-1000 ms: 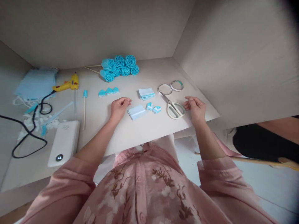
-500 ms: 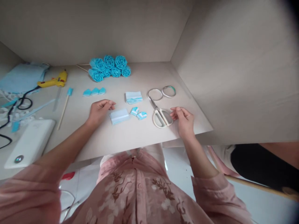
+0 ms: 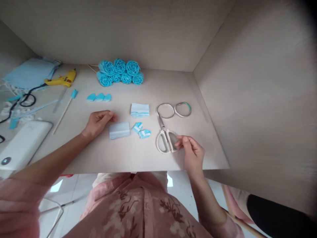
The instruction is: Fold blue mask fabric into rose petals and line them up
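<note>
Scissors (image 3: 163, 127) lie right of the sheets (image 3: 140, 109), flowers (image 3: 120, 70) behind, apparently a power bank (image 3: 26, 142) far left.

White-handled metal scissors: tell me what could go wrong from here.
The right hand is at the white-handled metal scissors; a bump might shove them into the thin grey round ring at their blade end. The pale-blue folded fabric stack beside the left hand could get knocked askew.
</note>
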